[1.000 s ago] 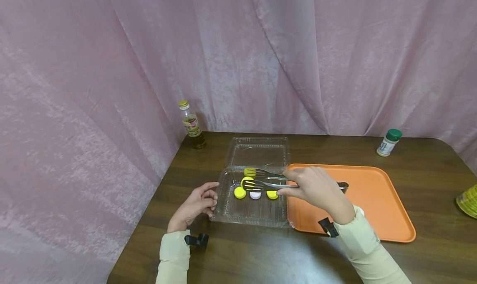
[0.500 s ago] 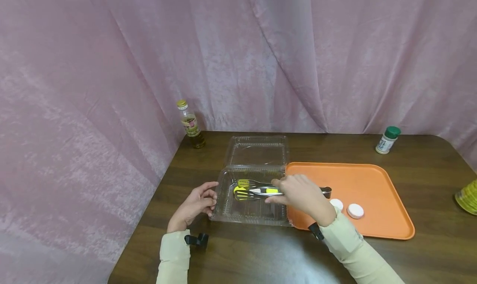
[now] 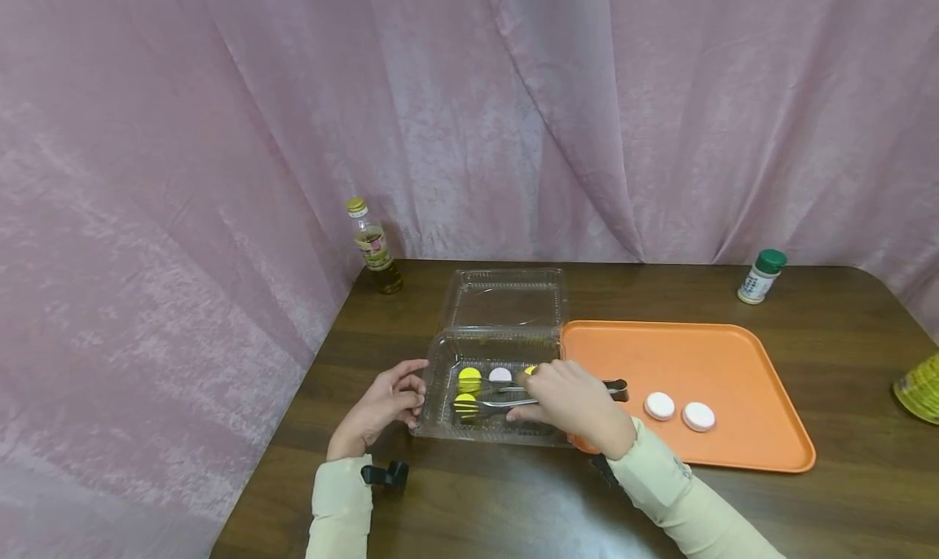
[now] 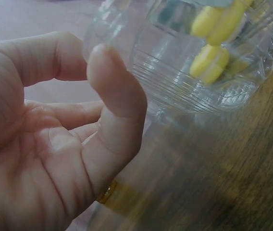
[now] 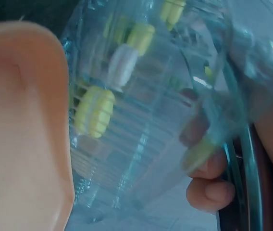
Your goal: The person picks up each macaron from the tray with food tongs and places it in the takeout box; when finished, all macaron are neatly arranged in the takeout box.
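My right hand (image 3: 575,404) grips a pair of slotted metal tongs (image 3: 506,407) over a clear hinged plastic container (image 3: 429,392). Between the tongs' heads is a yellow macaron (image 3: 465,402), low in the container at its front left. Behind it, a yellow macaron (image 3: 469,375), a white macaron (image 3: 500,376) and another yellow macaron (image 3: 530,371), partly hidden by my right hand, stand in a row. My left hand (image 3: 381,402) holds the container's left rim with thumb and finger; the left wrist view shows those fingers (image 4: 119,96) curled at the plastic edge.
An orange tray (image 3: 704,363) adjoins the container's right side, bearing two white macarons (image 3: 679,411). The container's open lid (image 3: 506,298) lies behind. An oil bottle (image 3: 376,249) stands back left, a green-capped shaker (image 3: 761,276) back right. A yellow-green object (image 3: 920,389) is cut off at the right edge.
The tongs have carried the yellow macaron from behind the row to in front of it. My right arm has shifted left, uncovering the white macarons on the tray. My left hand stays put.
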